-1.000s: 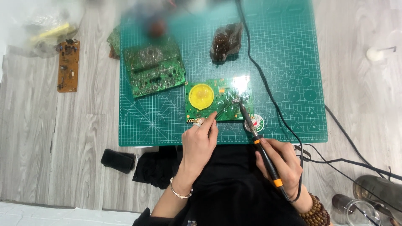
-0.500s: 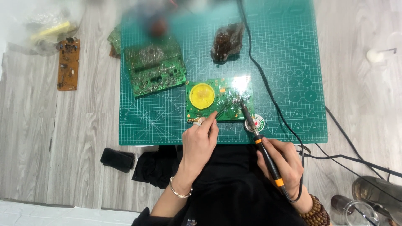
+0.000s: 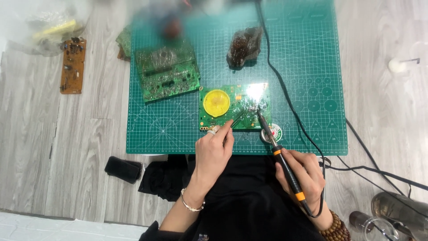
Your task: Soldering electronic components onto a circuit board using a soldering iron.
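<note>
A green circuit board [image 3: 236, 96] with a round yellow part [image 3: 216, 102] lies on the green cutting mat [image 3: 178, 129]. My left hand [image 3: 214, 149] pinches thin tweezers [image 3: 237, 118] whose tips reach onto the board. My right hand [image 3: 303, 176] grips a black and orange soldering iron [image 3: 281, 156]; its tip touches the board near the right side, close to the tweezer tips. A small round tin [image 3: 273, 132] sits just below the board, beside the iron's shaft.
A larger green board [image 3: 167, 73] lies upper left on the mat, a brown lump [image 3: 244, 44] above centre. A brown board [image 3: 72, 65] and plastic bag [image 3: 44, 31] lie far left. Black cables [image 3: 285, 98] run right. A black case [image 3: 123, 169] lies on the floor; metal cylinders [image 3: 397, 207] at lower right.
Both hands stay almost in place; the iron's tip and tweezers shift only slightly on the board.
</note>
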